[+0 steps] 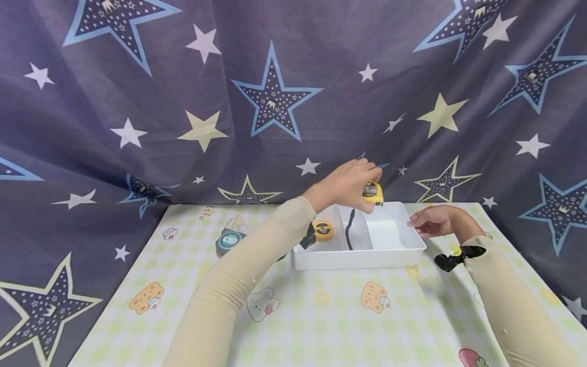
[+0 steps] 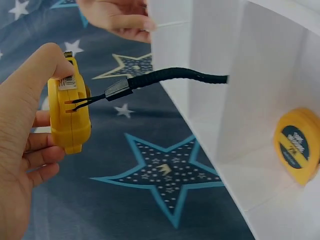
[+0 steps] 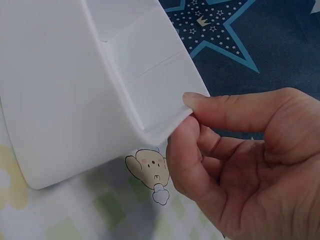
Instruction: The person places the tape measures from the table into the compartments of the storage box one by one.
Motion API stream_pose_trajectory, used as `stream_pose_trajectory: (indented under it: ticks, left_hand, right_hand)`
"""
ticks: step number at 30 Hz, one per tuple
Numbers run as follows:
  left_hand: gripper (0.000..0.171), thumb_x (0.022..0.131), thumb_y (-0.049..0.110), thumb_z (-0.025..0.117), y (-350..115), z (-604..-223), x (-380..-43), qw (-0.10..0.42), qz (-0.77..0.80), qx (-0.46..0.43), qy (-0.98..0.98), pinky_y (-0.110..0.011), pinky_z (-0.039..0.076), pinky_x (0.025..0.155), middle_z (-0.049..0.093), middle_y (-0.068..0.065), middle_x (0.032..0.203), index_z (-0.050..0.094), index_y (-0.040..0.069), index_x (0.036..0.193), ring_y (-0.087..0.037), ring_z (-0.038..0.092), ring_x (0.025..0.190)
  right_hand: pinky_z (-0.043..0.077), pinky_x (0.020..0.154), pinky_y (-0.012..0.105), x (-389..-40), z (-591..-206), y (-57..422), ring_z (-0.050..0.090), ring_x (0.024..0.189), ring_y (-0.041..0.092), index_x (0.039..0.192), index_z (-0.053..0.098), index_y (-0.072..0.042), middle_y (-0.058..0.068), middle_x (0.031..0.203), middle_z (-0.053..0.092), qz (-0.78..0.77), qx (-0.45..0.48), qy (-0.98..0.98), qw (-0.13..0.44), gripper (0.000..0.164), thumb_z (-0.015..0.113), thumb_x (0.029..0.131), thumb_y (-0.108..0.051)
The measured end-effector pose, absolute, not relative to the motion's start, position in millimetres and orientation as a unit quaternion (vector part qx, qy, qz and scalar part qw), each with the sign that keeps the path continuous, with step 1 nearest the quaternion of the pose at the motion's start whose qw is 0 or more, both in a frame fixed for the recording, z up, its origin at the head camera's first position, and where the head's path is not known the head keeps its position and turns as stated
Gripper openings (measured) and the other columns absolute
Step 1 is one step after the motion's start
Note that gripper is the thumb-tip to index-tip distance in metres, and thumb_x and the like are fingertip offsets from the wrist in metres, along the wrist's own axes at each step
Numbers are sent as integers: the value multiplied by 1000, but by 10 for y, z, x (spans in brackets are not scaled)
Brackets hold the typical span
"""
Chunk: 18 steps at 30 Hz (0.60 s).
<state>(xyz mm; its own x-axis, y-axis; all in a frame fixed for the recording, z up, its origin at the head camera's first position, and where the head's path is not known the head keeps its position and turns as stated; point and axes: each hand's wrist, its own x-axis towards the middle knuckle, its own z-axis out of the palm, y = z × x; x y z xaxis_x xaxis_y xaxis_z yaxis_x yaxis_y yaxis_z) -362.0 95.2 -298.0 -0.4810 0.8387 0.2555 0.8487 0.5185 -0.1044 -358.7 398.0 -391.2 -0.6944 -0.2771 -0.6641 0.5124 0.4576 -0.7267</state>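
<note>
The checked tablecloth (image 1: 321, 316) lies nearest. On it, the right hand (image 1: 433, 221) pinches the white tray (image 1: 357, 257) rim. Beyond, the left hand (image 1: 348, 183) grips a yellow tape measure (image 1: 372, 192) above the tray's far edge, its black strap (image 1: 350, 227) dangling inside.

Three tape measures, two yellow (image 1: 372, 192) (image 1: 323, 230) and one seemingly dark teal (image 1: 229, 241); one white tray (image 1: 357, 257)

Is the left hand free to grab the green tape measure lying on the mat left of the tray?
Probably not yet: the left hand already grips a yellow tape measure above the white tray; the green tape measure lies unobstructed.
</note>
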Motion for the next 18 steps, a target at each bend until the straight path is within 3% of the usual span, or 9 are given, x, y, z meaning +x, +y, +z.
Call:
stream_pose_trajectory:
  ticks: [18]
  left_hand:
    - [53,80,51,74,933,-3438,-3725,102,16,-479,-872,-31,45,97,58,4,113,55,18,118,-15,48,104]
  right_hand:
    - [56,74,15,-3585,-3890,3986,59,75,2,88,65,-18,-6,80,60,-517,70,758,393,21,53,103,-9]
